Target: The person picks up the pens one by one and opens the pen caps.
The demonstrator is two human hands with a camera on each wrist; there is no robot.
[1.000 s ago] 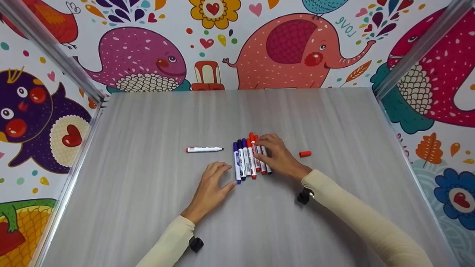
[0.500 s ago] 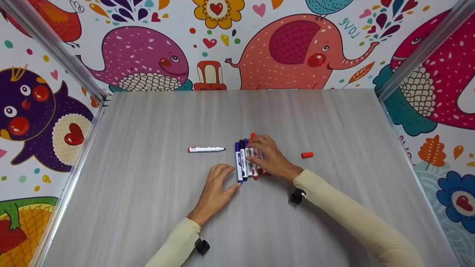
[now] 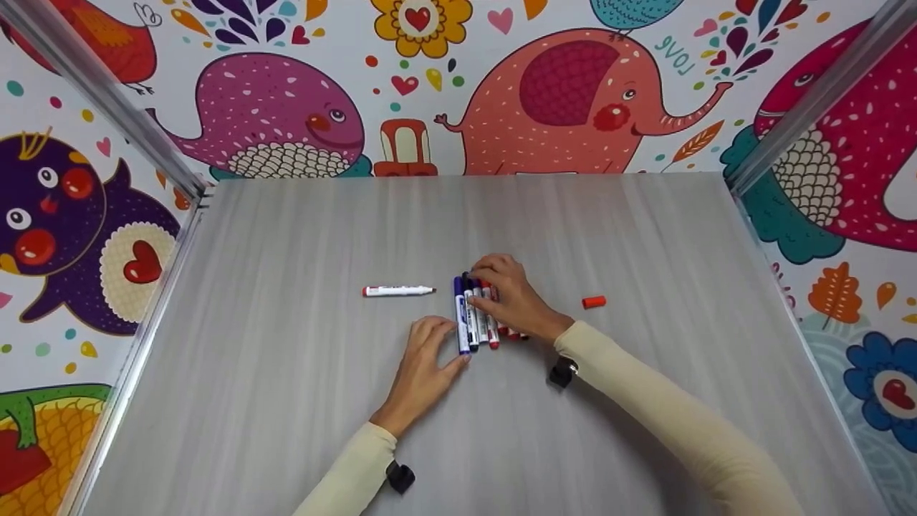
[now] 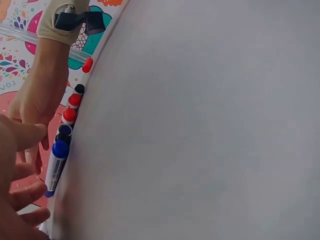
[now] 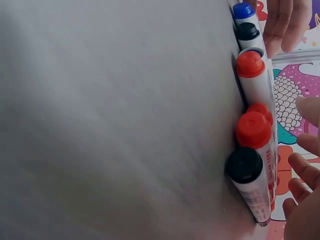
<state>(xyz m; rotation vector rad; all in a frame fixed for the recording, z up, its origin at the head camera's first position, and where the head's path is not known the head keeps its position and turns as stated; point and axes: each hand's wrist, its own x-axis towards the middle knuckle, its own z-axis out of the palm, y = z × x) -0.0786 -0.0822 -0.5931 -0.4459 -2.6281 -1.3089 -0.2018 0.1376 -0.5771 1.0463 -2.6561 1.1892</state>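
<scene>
Several whiteboard markers lie side by side in a row at the middle of the table. A blue marker (image 3: 461, 315) forms the row's left end; a black marker (image 5: 247, 175) is nearest in the right wrist view. My left hand (image 3: 424, 369) is beside the blue marker, fingers spread and thumb near its lower end. Over the row is my right hand (image 3: 516, 297), its fingers relaxed and reaching toward the left-hand markers; it hides the upper parts of the red ones. An uncapped marker (image 3: 397, 291) lies crosswise to the left. A loose red cap (image 3: 594, 302) sits to the right.
The grey wood-grain table (image 3: 286, 236) is bordered by metal posts and panels printed with cartoon animals (image 3: 279, 115). A black wrist camera (image 3: 562, 373) sits on the right sleeve, and another (image 3: 400, 476) on the left.
My right hand has moved left along the row, from over the red markers toward the black and blue ones. The left hand has shifted slightly right, closer to the blue marker.
</scene>
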